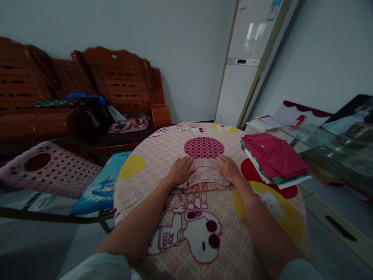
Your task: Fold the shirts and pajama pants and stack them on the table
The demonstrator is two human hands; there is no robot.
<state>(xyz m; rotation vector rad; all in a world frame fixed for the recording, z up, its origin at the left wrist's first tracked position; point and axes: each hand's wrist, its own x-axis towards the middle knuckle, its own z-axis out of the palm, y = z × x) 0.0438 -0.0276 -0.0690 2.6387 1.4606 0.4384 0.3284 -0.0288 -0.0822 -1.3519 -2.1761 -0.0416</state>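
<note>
A folded pale pink garment (207,171) with a patterned lower edge lies on the round table, near the middle. My left hand (181,171) rests on its left side, fingers stretched out and pointing forward. On the opposite side my right hand (230,170) lies along the garment's edge, its fingers extended and touching the fabric. Under the garment spreads a pink tablecloth (233,237) with cartoon dog prints and coloured ovals. To the right of my right hand sits a stack of folded clothes (275,155), a dark pink one on top of green and white ones.
A chair with a pink woven back (67,171) and a blue seat cushion (101,186) stands at the left. Behind it is a wooden sofa (119,81) with cloths on it. A glass-topped cabinet (329,144) borders the right side. A tall white air conditioner (237,85) fills the corner.
</note>
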